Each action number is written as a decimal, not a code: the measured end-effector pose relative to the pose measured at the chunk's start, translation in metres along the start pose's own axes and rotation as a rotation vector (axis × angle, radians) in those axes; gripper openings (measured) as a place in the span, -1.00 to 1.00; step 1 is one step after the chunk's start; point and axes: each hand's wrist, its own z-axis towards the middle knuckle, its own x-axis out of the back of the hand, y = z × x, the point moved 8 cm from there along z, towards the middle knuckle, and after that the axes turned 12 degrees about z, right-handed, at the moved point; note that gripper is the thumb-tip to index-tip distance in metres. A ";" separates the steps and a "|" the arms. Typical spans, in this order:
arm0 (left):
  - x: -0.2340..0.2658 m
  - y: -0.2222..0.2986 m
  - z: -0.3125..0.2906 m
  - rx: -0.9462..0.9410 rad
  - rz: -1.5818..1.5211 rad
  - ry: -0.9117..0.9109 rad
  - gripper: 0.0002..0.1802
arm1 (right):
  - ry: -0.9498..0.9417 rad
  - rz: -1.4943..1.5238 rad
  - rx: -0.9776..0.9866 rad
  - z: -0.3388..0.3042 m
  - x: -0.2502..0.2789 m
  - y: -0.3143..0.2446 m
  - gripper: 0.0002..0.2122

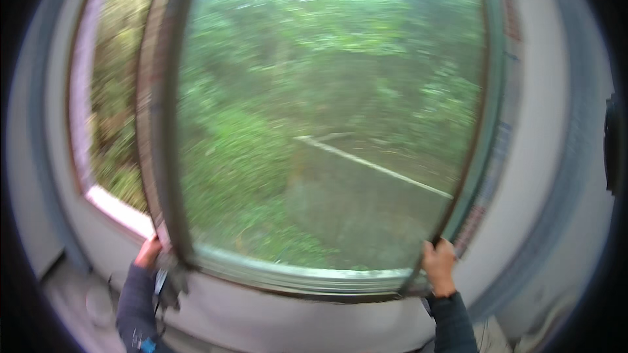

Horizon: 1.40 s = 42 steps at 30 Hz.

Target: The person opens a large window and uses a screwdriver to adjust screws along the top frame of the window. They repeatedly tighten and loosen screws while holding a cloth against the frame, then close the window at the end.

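A large framed window panel (pixel 175 124) stands upright in front of me, blurred by motion. Trees and grass show through it, and whether it is glass or mesh I cannot make out. My left hand (pixel 149 253) is closed at its lower left corner, fingers partly hidden by the frame. At the lower right corner, my right hand (pixel 439 265) is wrapped round the panel's edge, knuckles up. The outer window frame (pixel 494 124) runs behind the panel, with a pale sill (pixel 307 281) below. A dark grey item (pixel 174 287) hangs beside my left wrist, its kind unclear.
To the left is a narrower window section (pixel 116 104) with foliage behind it. A pale wall (pixel 543 124) surrounds the opening. On the far right is a dark object (pixel 611 144). Outside, a grey slab with a light top edge (pixel 373 183) stands among plants.
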 end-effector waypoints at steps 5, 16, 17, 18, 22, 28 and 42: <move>0.014 -0.056 0.010 0.281 -0.369 0.094 -0.63 | 0.060 0.089 -0.148 0.024 0.036 -0.016 -0.55; 0.033 -0.112 0.034 0.160 -0.194 0.342 -0.79 | 0.351 -0.180 0.003 0.074 0.037 -0.067 -0.64; 0.035 -0.118 0.037 0.165 -0.215 0.312 -0.79 | 0.337 -0.170 0.053 0.072 0.035 -0.072 -0.63; 0.038 -0.122 0.039 0.167 -0.236 0.284 -0.78 | 0.297 -0.192 0.060 0.073 0.031 -0.073 -0.63; 0.040 -0.131 0.042 0.245 -0.179 0.304 -0.65 | 0.245 -0.239 0.043 0.081 0.027 -0.072 -0.63; 0.014 -0.089 0.021 0.263 -0.212 0.241 -0.60 | 0.251 -0.310 0.005 0.092 0.039 -0.063 -0.64; -0.029 -0.017 -0.016 0.216 -0.245 0.247 -0.47 | 0.200 -0.376 -0.099 0.089 0.061 -0.031 -0.69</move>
